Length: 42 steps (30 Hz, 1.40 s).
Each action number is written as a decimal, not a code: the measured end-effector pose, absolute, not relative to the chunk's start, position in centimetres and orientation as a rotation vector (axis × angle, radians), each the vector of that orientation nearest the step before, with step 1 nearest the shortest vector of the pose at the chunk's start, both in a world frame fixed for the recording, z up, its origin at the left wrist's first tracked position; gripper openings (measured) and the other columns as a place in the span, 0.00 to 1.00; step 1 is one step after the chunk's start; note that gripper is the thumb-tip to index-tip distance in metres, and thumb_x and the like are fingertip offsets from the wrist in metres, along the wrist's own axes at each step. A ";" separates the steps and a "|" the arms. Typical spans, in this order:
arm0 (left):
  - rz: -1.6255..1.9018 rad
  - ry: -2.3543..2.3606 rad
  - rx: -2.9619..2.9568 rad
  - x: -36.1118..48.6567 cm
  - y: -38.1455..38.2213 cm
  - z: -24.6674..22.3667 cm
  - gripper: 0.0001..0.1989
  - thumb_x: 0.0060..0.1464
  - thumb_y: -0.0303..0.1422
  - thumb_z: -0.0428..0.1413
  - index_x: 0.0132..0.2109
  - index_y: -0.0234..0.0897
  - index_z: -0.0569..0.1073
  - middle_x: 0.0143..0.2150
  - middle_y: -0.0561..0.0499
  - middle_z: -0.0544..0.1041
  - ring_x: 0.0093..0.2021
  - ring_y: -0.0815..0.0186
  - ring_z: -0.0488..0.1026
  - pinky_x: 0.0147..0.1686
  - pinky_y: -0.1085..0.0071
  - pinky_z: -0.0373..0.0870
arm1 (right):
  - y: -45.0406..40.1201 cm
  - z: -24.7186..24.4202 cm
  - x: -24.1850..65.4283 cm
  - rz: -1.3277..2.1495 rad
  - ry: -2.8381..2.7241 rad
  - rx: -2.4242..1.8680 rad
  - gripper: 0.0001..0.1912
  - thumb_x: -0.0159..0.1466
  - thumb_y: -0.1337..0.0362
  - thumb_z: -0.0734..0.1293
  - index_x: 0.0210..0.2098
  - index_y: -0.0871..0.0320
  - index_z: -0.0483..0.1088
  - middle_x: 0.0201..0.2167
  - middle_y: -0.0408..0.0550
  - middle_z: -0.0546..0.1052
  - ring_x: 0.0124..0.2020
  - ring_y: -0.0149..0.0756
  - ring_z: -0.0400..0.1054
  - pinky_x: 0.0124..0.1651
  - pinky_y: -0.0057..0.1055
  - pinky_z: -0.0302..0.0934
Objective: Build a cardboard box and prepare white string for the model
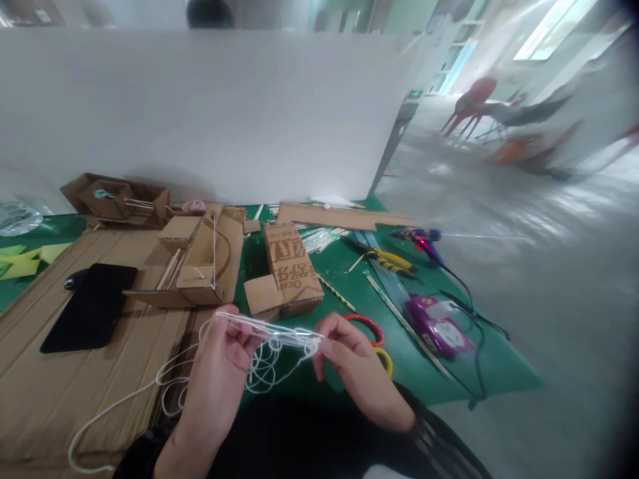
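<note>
White string point(269, 330) is stretched in several strands between my two hands, with loose loops hanging below and trailing left over the cardboard. My left hand point(227, 352) holds its left end between closed fingers. At the other end, my right hand point(344, 349) pinches the string between thumb and fingertips. Just beyond my hands stands a small cardboard box point(294, 273) with printed characters. Left of it is a cardboard structure point(204, 259) with sticks and a taut string. Scissors with a red and yellow handle point(369, 326) lie partly behind my right hand.
A black phone-like slab point(92, 309) lies on cardboard sheets point(140, 359) at left. On the green table point(499, 372) at right are yellow-handled pliers point(392, 259), a glue gun point(424, 243), a purple packet point(436, 326), sticks and a cable. A white partition point(200, 113) stands behind.
</note>
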State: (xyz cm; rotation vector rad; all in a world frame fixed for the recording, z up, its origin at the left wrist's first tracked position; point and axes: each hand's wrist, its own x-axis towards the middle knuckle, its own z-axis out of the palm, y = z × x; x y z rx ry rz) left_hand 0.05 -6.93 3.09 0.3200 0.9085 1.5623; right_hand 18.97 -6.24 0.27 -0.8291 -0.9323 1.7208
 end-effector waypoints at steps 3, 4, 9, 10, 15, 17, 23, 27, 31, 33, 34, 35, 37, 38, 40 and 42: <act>1.471 0.847 0.263 0.2 -7.1 3.7 0.11 0.53 0.39 0.65 0.35 0.37 0.73 0.20 0.60 0.66 0.25 0.72 0.70 0.34 0.72 0.76 | -6.3 0.2 18.8 1.732 -0.899 -0.772 0.12 0.60 0.58 0.73 0.30 0.57 0.68 0.24 0.41 0.72 0.24 0.29 0.65 0.25 0.25 0.63; 1.438 0.829 0.279 0.2 -7.1 3.8 0.12 0.55 0.40 0.63 0.32 0.37 0.72 0.19 0.61 0.63 0.21 0.74 0.65 0.29 0.74 0.73 | -6.3 0.3 18.8 1.732 -0.877 -0.752 0.12 0.61 0.58 0.73 0.30 0.57 0.68 0.24 0.41 0.72 0.24 0.30 0.65 0.25 0.25 0.63; 1.421 0.951 0.482 -0.9 -7.3 3.3 0.17 0.62 0.43 0.56 0.30 0.37 0.69 0.17 0.62 0.53 0.17 0.75 0.43 0.15 0.80 0.47 | -6.2 1.2 19.0 1.701 -0.705 -0.681 0.10 0.62 0.60 0.71 0.30 0.56 0.66 0.24 0.41 0.72 0.26 0.32 0.67 0.25 0.26 0.65; 1.415 1.028 0.570 -1.2 -7.4 3.0 0.17 0.61 0.44 0.56 0.31 0.37 0.70 0.17 0.62 0.54 0.18 0.75 0.44 0.16 0.80 0.47 | -6.1 1.3 19.2 1.697 -0.684 -0.675 0.11 0.62 0.60 0.71 0.30 0.55 0.65 0.25 0.41 0.72 0.26 0.32 0.67 0.25 0.26 0.65; 1.137 1.386 1.119 -2.5 -7.8 2.9 0.13 0.60 0.42 0.55 0.42 0.38 0.77 0.24 0.56 0.66 0.24 0.69 0.59 0.23 0.75 0.55 | -6.1 1.4 19.2 1.708 -0.679 -0.684 0.12 0.61 0.59 0.72 0.31 0.56 0.65 0.26 0.41 0.73 0.24 0.30 0.67 0.23 0.25 0.65; 0.967 1.324 1.260 -2.2 -8.0 3.7 0.13 0.58 0.38 0.54 0.47 0.40 0.76 0.31 0.52 0.70 0.29 0.66 0.63 0.27 0.73 0.59 | -6.3 1.1 18.8 1.713 -0.714 -0.709 0.13 0.60 0.58 0.73 0.31 0.56 0.66 0.24 0.40 0.72 0.23 0.30 0.66 0.22 0.25 0.65; 0.826 1.152 1.416 0.1 -7.9 4.8 0.12 0.59 0.34 0.54 0.49 0.41 0.73 0.39 0.51 0.74 0.37 0.63 0.68 0.38 0.70 0.64 | -6.6 -0.1 17.3 1.698 -0.910 -0.754 0.11 0.59 0.61 0.75 0.31 0.58 0.71 0.29 0.41 0.70 0.25 0.26 0.64 0.22 0.21 0.63; 0.879 1.205 1.311 0.5 -7.7 3.7 0.09 0.62 0.39 0.55 0.39 0.38 0.73 0.34 0.53 0.73 0.34 0.66 0.67 0.36 0.72 0.63 | -6.6 -0.4 17.3 1.747 -0.971 -0.732 0.11 0.60 0.59 0.74 0.32 0.58 0.72 0.30 0.41 0.67 0.25 0.25 0.61 0.21 0.20 0.62; 0.980 1.058 1.053 0.1 -7.7 2.7 0.11 0.62 0.40 0.56 0.36 0.38 0.68 0.30 0.57 0.68 0.29 0.72 0.60 0.29 0.77 0.59 | -6.9 -0.1 17.4 1.803 -0.883 -0.681 0.10 0.62 0.59 0.73 0.32 0.57 0.69 0.27 0.40 0.68 0.26 0.27 0.62 0.23 0.20 0.62; 1.019 0.983 0.950 0.2 -7.7 2.5 0.12 0.62 0.41 0.56 0.35 0.38 0.67 0.29 0.57 0.66 0.26 0.73 0.58 0.26 0.78 0.57 | -7.0 0.0 17.4 1.822 -0.826 -0.654 0.10 0.62 0.60 0.73 0.33 0.57 0.69 0.26 0.40 0.68 0.27 0.27 0.63 0.23 0.20 0.63; 1.032 0.956 0.909 0.3 -7.8 2.4 0.12 0.62 0.41 0.56 0.35 0.38 0.66 0.28 0.57 0.66 0.26 0.74 0.58 0.26 0.78 0.57 | -7.1 0.0 17.3 1.832 -0.802 -0.634 0.10 0.62 0.60 0.73 0.33 0.57 0.68 0.25 0.40 0.68 0.26 0.27 0.63 0.23 0.20 0.63; 1.038 0.933 0.868 0.5 -7.8 2.4 0.12 0.62 0.41 0.56 0.36 0.39 0.66 0.27 0.58 0.65 0.25 0.74 0.57 0.25 0.78 0.56 | -7.2 0.0 17.2 1.840 -0.779 -0.615 0.11 0.62 0.60 0.73 0.33 0.57 0.68 0.26 0.40 0.68 0.26 0.27 0.63 0.23 0.20 0.63; 1.035 0.897 0.787 0.9 -8.0 2.5 0.12 0.62 0.42 0.57 0.37 0.39 0.66 0.26 0.59 0.63 0.24 0.74 0.57 0.24 0.79 0.56 | -7.4 -0.2 16.9 1.853 -0.741 -0.575 0.11 0.62 0.60 0.73 0.33 0.57 0.68 0.27 0.40 0.69 0.26 0.27 0.64 0.23 0.20 0.64; 1.025 0.886 0.751 1.0 -8.1 2.5 0.12 0.62 0.42 0.57 0.39 0.39 0.66 0.25 0.59 0.62 0.23 0.75 0.56 0.24 0.79 0.55 | -7.4 -0.3 16.8 1.858 -0.723 -0.557 0.11 0.62 0.60 0.73 0.34 0.57 0.68 0.27 0.40 0.69 0.26 0.27 0.64 0.23 0.20 0.64; 1.003 0.875 0.705 1.3 -8.3 2.6 0.14 0.60 0.44 0.58 0.40 0.39 0.66 0.24 0.61 0.60 0.22 0.75 0.54 0.23 0.80 0.54 | -7.5 -0.5 16.5 1.866 -0.683 -0.542 0.10 0.62 0.60 0.73 0.34 0.57 0.68 0.27 0.39 0.68 0.26 0.26 0.64 0.23 0.20 0.64; 0.998 0.877 0.688 1.3 -8.4 2.6 0.15 0.60 0.45 0.58 0.39 0.39 0.66 0.23 0.61 0.58 0.21 0.76 0.51 0.21 0.80 0.51 | -7.4 -0.6 16.3 1.866 -0.637 -0.537 0.09 0.63 0.61 0.72 0.34 0.57 0.68 0.27 0.39 0.68 0.25 0.26 0.64 0.22 0.19 0.64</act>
